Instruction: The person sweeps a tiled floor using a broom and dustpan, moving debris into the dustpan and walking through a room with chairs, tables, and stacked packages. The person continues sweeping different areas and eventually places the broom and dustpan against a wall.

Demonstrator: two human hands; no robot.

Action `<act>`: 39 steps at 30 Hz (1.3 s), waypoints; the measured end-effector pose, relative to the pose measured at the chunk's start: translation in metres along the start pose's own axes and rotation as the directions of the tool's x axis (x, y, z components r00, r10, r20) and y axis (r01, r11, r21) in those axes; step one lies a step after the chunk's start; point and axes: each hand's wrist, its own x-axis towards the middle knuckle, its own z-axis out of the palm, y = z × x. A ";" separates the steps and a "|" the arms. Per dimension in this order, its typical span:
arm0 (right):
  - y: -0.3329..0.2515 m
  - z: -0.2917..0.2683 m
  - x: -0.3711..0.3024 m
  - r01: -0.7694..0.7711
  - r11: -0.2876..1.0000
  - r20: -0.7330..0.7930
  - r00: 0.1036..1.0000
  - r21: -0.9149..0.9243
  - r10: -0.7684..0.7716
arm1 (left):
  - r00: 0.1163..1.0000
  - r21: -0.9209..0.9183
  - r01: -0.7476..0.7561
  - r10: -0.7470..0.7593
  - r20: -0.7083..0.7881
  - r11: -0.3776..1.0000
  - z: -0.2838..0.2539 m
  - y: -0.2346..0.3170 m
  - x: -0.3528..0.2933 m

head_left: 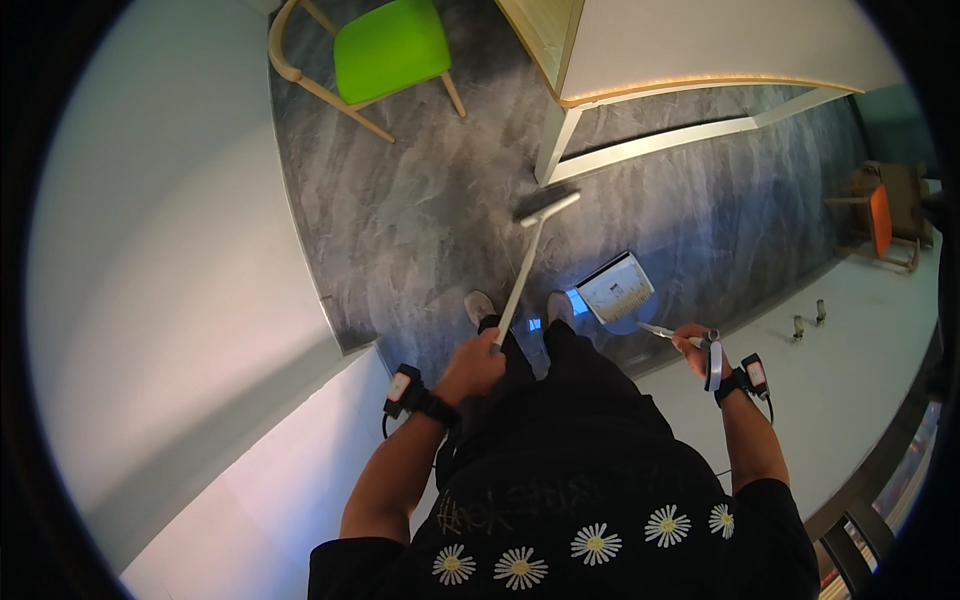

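Gripping, with curled fingers of left hand (474, 368), a long white T-headed broom (524, 270) reaching past 2 greyish shoes (561, 307). Holding likewise, in right hand (692, 346), a white rectangular long-handled dustpan (615, 290) beside them.

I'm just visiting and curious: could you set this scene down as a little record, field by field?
Left hand: closed around the handle of a pale broom
Right hand: closed on a pale handle that appears to belong to the dustpan
Broom head: pointing away from the person, near the white table frame
Floor: grey, streaked
Chairs: green-seated one ahead-left; orange one far right
Unclear: whether the dustpan touches the floor
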 end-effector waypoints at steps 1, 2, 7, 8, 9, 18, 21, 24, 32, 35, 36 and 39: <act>0.002 0.000 -0.001 -0.006 1.000 -0.005 1.000 0.020 0.006 | 0.995 -0.026 0.063 -0.061 0.075 0.998 0.009 -0.001 0.003; 0.003 0.000 -0.002 -0.008 1.000 -0.010 1.000 0.028 0.008 | 0.987 -0.078 0.094 -0.083 0.135 0.992 0.017 -0.003 0.006; 0.014 0.001 -0.003 -0.058 0.997 -0.046 0.997 0.058 0.061 | 0.958 -0.053 -0.213 0.220 0.187 0.976 0.048 -0.019 0.013; 0.016 0.000 -0.003 -0.031 0.999 -0.041 0.999 0.016 0.031 | 0.952 -0.092 -0.175 0.192 0.236 0.980 0.049 -0.021 0.012; 0.018 -0.001 -0.003 -0.038 0.999 -0.040 0.999 -0.011 0.037 | 0.939 -0.116 -0.195 0.219 0.264 0.974 0.047 -0.021 0.011; 0.034 -0.004 -0.005 0.006 0.997 -0.047 0.999 0.082 -0.002 | 0.936 -0.028 -0.329 0.330 0.127 0.944 0.030 0.020 0.017; 0.037 -0.001 -0.007 -0.032 0.998 -0.062 0.997 0.047 0.035 | 0.925 0.069 -0.380 0.381 0.002 0.922 0.043 0.033 0.041; 0.037 0.001 -0.008 -0.080 0.996 -0.071 0.994 0.037 0.083 | 0.971 0.065 -0.224 0.216 0.107 0.972 0.063 0.036 0.055; 0.037 -0.006 0.013 0.001 0.998 -0.009 1.000 -0.055 -0.002 | 0.903 -0.128 -0.300 0.325 0.281 0.945 0.049 0.013 0.035; 0.035 -0.007 0.009 -0.059 0.998 -0.023 0.998 -0.020 0.059 | 0.905 -0.191 -0.320 0.359 0.230 0.928 0.025 0.015 0.009; 0.032 -0.005 0.003 -0.022 1.000 -0.021 1.000 -0.016 0.022 | 0.915 -0.169 -0.308 0.340 0.217 0.936 0.016 0.017 0.000; 0.016 0.000 -0.012 -0.112 0.994 -0.014 0.994 -0.016 0.111 | 0.949 -0.220 -0.033 0.099 0.298 0.975 -0.012 0.021 -0.029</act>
